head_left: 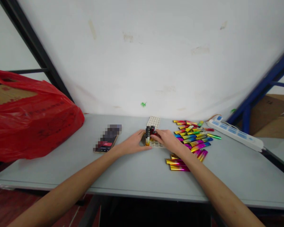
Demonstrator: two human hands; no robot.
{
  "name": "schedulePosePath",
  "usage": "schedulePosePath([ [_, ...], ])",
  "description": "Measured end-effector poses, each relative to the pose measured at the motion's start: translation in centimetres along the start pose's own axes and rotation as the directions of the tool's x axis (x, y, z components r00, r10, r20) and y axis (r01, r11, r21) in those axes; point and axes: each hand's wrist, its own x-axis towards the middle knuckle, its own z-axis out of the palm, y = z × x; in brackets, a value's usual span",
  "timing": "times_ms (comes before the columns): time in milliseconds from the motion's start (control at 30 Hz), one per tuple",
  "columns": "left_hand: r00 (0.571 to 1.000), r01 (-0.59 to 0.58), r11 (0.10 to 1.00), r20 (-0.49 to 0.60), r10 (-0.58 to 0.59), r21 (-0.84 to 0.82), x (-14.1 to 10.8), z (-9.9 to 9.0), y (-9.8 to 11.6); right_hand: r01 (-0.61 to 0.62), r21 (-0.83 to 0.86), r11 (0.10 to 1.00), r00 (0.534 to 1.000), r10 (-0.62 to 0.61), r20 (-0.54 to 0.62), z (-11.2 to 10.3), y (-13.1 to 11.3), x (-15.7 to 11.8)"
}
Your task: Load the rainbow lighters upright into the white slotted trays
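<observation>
Several upright lighters [147,140] with black tops and shiny yellowish bodies stand in a row along the left side of a white tray with rows of round holes [153,121]. My left hand [133,142] is curved around that row, its fingers at the far end and its thumb at the near end. From the right, my right hand [167,138] pinches a dark-topped lighter [152,129] above the tray; its fingers partly cover it. To the right of this hand lies a loose pile of shiny gradient-coloured lighter-shaped pieces [194,137], in gold, pink, blue and green.
A phone [107,140] lies left of my hands, partly blurred out. The red plastic bag [35,116] fills the table's left end. At the right, a white power strip [235,133] lies on the grey table [132,176]. A white wall [142,63] rises behind.
</observation>
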Motion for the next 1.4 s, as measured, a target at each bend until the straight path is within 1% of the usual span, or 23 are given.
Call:
schedulePosePath([
  [100,1.0,-0.005,1.0,-0.006,0.005,0.007,0.0,0.1,-0.1,0.0,-0.082,0.997,1.0,-0.001,-0.014,-0.3,-0.4,0.0],
  [167,1.0,-0.008,1.0,-0.007,0.008,0.004,0.0,0.1,-0.2,0.013,-0.076,0.997,1.0,-0.014,-0.014,-0.6,-0.1,-0.1],
  [233,1.0,-0.004,1.0,-0.007,0.004,0.001,0.0,0.1,-0.2,0.044,-0.026,0.999,0.999,-0.044,-0.016,-1.3,0.9,-0.4],
  [300,1.0,0.005,1.0,-0.005,-0.005,-0.002,0.0,0.0,-0.2,0.063,0.009,0.998,0.997,-0.062,-0.044,-2.2,2.6,-0.8],
  [367,1.0,0.019,1.0,-0.006,-0.019,0.0,0.0,0.0,-0.1,0.054,-0.008,0.999,0.996,-0.054,-0.074,-3.2,4.6,-1.4],
  [467,0.999,0.036,0.999,-0.002,-0.036,0.014,-0.1,-0.1,0.2,0.019,-0.035,0.999,1.0,-0.019,-0.003,-4.5,7.4,-2.2],
  [533,0.999,0.041,0.999,0.003,-0.041,0.02,-0.1,-0.2,0.4,0.002,-0.03,1.0,0.999,0.0,0.048,-4.8,8.9,-2.7],
  [700,0.998,0.058,0.998,0.02,-0.059,0.016,-0.1,-0.3,0.6,-0.03,-0.027,0.999,0.992,0.033,0.121,-4.4,10.9,-3.3],
  [800,0.998,0.057,0.998,0.016,-0.057,0.014,-0.1,-0.3,0.6,-0.041,-0.016,0.999,0.991,0.042,0.125,-3.8,11.3,-3.2],
  [967,0.999,0.043,0.999,0.01,-0.043,0.015,0.0,-0.3,0.3,-0.018,-0.024,1.0,0.993,0.021,0.119,-3.2,11.2,-2.7],
  [1033,0.999,0.037,0.999,0.006,-0.037,0.008,0.0,-0.3,0.2,-0.024,-0.014,1.0,0.995,0.025,0.094,-3.0,11.2,-2.6],
  [1100,0.999,0.039,0.999,0.002,-0.039,0.005,0.0,-0.3,0.2,-0.045,0.015,0.999,0.998,0.044,0.039,-2.9,11.1,-2.5],
  [1200,0.999,0.048,0.999,0.005,-0.049,0.013,0.0,-0.2,0.2,-0.08,0.115,0.99,0.995,0.086,-0.05,-2.8,10.7,-2.5],
  [1300,0.999,0.047,0.999,0.02,-0.047,0.02,0.0,-0.2,0.2,-0.071,0.271,0.96,0.983,0.113,-0.144,-2.8,9.8,-2.4],
  [1400,0.999,0.045,0.999,0.024,-0.046,0.023,0.0,-0.2,0.2,-0.051,0.393,0.918,0.973,0.134,-0.186,-3.2,8.5,-2.3],
])
